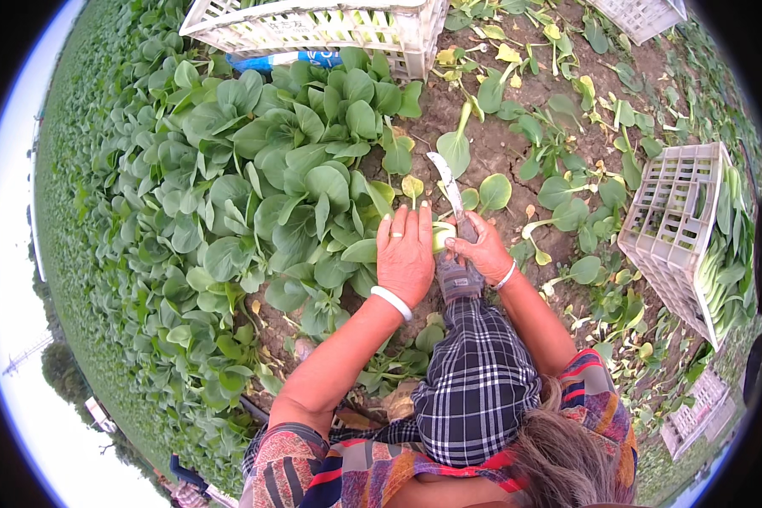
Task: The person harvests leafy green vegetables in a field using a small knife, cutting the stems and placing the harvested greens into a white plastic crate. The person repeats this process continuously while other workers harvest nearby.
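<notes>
My left hand point(407, 251) lies palm down over a head of bok choy, its fingers stretched forward and a ring on one of them. The pale cut base of the bok choy point(443, 237) shows between my two hands, while its leaves point left. In my right hand point(487, 249) is a harvesting knife point(447, 178) with a narrow curved blade pointing forward. The thumb of that hand is by the pale base. Most of the knife's handle is hidden by the fingers. Below both hands is my knee in checked trousers point(476, 374).
Dense standing bok choy point(292, 190) fills the left. Cut plants and loose yellowed leaves point(495, 190) litter the soil. A white plastic crate point(413, 38) bearing writing stands ahead, over a blue bag point(317, 59). Another crate point(673, 209) at right holds greens.
</notes>
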Available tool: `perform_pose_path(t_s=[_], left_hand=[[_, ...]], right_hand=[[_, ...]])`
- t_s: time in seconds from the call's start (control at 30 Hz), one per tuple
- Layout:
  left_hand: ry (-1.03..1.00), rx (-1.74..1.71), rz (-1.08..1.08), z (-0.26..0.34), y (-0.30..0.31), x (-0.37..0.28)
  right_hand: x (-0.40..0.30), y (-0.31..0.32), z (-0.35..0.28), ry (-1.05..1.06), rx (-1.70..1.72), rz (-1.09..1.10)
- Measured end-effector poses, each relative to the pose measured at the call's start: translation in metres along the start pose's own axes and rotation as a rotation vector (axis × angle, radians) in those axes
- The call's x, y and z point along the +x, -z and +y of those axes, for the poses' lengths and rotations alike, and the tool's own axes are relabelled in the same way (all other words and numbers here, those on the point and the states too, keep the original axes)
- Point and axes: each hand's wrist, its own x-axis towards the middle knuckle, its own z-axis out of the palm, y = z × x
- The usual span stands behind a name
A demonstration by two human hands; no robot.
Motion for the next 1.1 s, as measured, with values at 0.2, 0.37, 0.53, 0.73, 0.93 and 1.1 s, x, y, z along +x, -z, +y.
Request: perform_pose_path(t_s=[0.2,0.37,0.53,0.73,0.93,1.1], left_hand=[[-0.003,0.114,-0.516,-0.027,-0.049,-0.011],[0.095,0.246,-0.694,-0.060,-0.045,-0.011],[0.103,0.265,-0.724,-0.063,-0.035,-0.009],[0.210,0.233,-0.662,-0.085,-0.043,-0.013],[0.262,0.237,-0.580,-0.101,-0.054,-0.029],[0.226,0.221,-0.460,-0.100,-0.062,-0.046]], right_hand=[[0.020,0.013,0.049,0.163,-0.836,0.009],[0.040,-0.013,0.070,0.227,-0.913,-0.168],[0.068,-0.028,0.089,0.281,-0.989,-0.068],[0.091,-0.029,0.104,0.191,-0.962,-0.053],[0.095,-0.029,0.115,0.160,-0.968,-0.128],[0.102,-0.030,0.124,0.220,-0.962,-0.174]])
